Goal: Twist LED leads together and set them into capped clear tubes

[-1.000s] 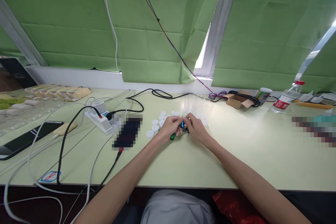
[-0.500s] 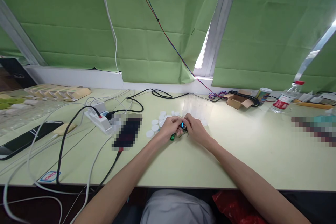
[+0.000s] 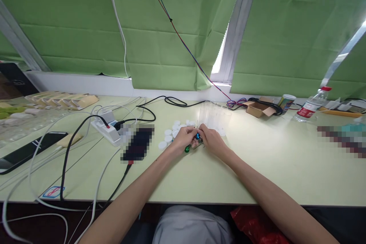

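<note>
Pale green tabletop is running under a wall of green blinds point(image 3: 71, 26), and I am working near its middle. My left hand point(image 3: 185, 137) and my right hand point(image 3: 211, 141) are meeting fingertip to fingertip. The fingers of both are pressing together and pinching a small blue piece point(image 3: 197, 135), which is sitting low over the table point(image 3: 271, 167). A green stub point(image 3: 187, 148) is poking out beneath my left hand, down by the tabletop (I cannot tell whether my fingers are gripping it or only covering it).

Just to the left of my left hand, a cluster of white caps point(image 3: 168, 137) is lying flat. Behind both hands, close by, a few clear cups point(image 3: 213, 116) are standing upright. Farther left, a white power strip point(image 3: 105, 131) is lying with a black cable point(image 3: 74, 137) plugged into it, and a dark phone point(image 3: 28, 151) is resting near the table's left edge. Off to the right, well apart from my hands, an open cardboard box point(image 3: 256, 109) and a water bottle point(image 3: 312, 107) are sitting along the windowsill side.
</note>
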Available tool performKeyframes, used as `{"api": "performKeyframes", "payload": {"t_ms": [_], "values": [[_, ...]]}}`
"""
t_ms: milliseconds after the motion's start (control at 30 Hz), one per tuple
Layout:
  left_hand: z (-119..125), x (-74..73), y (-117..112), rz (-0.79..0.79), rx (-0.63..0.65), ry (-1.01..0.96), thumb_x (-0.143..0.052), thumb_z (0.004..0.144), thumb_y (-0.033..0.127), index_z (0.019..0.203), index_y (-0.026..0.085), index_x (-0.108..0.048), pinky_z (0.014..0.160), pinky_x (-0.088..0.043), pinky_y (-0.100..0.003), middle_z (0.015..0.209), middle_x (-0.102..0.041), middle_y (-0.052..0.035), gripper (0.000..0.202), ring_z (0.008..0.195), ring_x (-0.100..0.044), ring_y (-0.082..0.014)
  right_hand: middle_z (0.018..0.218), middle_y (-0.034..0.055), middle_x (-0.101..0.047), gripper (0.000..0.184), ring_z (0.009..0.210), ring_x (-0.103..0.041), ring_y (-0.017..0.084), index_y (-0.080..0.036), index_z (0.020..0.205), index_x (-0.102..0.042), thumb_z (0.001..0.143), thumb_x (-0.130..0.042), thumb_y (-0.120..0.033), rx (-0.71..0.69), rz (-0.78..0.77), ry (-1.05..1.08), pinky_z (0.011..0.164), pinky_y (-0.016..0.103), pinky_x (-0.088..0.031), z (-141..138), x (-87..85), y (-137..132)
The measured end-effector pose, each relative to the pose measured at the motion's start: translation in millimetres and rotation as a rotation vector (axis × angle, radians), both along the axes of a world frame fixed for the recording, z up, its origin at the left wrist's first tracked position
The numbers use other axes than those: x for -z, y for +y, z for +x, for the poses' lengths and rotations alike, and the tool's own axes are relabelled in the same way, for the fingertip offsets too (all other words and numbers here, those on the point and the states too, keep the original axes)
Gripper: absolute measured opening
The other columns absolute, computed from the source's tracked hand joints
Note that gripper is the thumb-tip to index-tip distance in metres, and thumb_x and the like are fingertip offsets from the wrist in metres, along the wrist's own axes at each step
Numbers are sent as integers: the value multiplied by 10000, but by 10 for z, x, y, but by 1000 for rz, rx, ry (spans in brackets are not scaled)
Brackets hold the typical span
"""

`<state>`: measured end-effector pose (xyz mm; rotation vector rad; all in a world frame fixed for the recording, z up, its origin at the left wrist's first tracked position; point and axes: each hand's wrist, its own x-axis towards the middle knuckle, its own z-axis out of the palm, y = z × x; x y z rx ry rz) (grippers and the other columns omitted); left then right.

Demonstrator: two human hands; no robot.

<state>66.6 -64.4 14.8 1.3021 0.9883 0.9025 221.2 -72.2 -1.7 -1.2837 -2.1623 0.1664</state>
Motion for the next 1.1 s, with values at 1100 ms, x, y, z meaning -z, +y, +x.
{"api": "performKeyframes", "payload": {"t_ms": [1100], "values": [[-42, 47, 99, -120, -82, -117, -645, 830, 276, 703, 103, -609, 443, -433, -188, 564, -596, -41, 217, 453, -556, -85, 659, 5, -560, 254, 541, -481, 152, -211, 880, -456, 1016, -258, -291, 53, 1, -69, 531, 241, -247, -84, -43, 53]]}}
